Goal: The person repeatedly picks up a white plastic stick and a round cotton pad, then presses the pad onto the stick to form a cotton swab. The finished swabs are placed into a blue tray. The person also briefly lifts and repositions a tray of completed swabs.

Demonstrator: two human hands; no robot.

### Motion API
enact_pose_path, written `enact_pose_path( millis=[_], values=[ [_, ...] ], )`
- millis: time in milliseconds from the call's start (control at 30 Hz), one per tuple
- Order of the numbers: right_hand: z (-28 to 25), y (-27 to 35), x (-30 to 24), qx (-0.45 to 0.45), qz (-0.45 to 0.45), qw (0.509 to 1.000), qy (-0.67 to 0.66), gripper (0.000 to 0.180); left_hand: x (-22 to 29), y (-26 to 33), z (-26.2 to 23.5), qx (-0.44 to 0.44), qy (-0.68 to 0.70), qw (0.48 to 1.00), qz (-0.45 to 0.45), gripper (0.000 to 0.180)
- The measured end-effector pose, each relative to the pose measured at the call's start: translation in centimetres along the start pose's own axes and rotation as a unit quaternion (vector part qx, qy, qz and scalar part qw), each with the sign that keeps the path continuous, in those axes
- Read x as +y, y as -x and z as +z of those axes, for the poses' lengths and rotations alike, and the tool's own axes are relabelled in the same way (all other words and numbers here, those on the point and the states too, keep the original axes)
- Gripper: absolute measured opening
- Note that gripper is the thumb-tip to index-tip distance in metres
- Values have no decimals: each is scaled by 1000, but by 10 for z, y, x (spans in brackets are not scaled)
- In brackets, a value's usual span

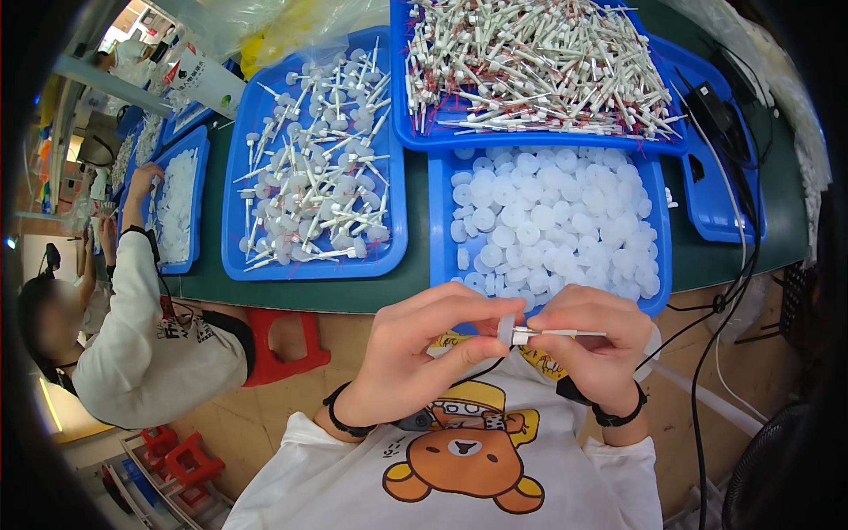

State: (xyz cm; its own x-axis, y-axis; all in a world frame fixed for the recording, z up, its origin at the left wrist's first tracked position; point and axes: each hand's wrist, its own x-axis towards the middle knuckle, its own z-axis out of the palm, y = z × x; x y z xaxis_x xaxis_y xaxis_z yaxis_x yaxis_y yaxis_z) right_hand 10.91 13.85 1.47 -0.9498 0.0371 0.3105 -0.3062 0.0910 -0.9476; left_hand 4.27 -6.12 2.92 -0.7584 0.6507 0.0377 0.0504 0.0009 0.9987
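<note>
Hands are meeting over the person's lap, just below the near edge of the green table (pixel 353 296), and assembly of one small piece is looking to be the step in hand. The left hand (pixel 415 349) is curling closed, thumb and fingers pinching a small white round cap (pixel 506 329). The right hand (pixel 596 340) is closing likewise around a thin white stick (pixel 565 334), whose near end is touching or entering the cap; whether it is fully seated I cannot tell, since the fingers are covering the joint.

Directly ahead, a blue tray of loose white caps (pixel 658 265) is sitting nearest the hands. Behind it, a second blue tray (pixel 399 124) is holding a heap of white sticks with reddish ends. To the left, a third blue tray (pixel 231 221) is carrying what appear to be joined pieces, each a stick with a disc on it. Further left, another person in a white sleeve (pixel 132 300) is reaching a hand into a further tray of white parts.

Judging from this, the pairing is probably mid-way: stick and cap are being pressed together. The next move is likely calling for a straight, firm push along the stick's axis, keeping the cap square so it is not tilting, and then a free hand to reach for the trays
</note>
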Motion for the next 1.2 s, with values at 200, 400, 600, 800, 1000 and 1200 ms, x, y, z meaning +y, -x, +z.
enact_pose_path(
  millis=[200, 400, 600, 800, 1000, 1200],
  values=[
    [15, -4, -11, 67, 82, 991, -75, 29, -2, 5, -24, 120, -50, 991, 30, 29],
    [-10, 0, -12, 75, 137, 987, 31, 16, -11, -2, -70, 369, -502, 779, 68, 32],
    [-16, -25, -26, 76, 106, 974, 184, 9, -11, -7, -50, 169, -572, 798, 93, 26],
    [-25, -55, -40, 34, 30, 943, 331, 8, -27, -26, -18, 102, -525, 839, 103, 27],
    [-43, -97, -37, 5, 49, 892, 449, 12, -25, -27, -20, 52, -526, 842, 108, 23],
    [-59, -144, -5, -52, -52, 856, 512, 8, -28, -27, -15, 52, -502, 856, 115, 21]
  ],
)
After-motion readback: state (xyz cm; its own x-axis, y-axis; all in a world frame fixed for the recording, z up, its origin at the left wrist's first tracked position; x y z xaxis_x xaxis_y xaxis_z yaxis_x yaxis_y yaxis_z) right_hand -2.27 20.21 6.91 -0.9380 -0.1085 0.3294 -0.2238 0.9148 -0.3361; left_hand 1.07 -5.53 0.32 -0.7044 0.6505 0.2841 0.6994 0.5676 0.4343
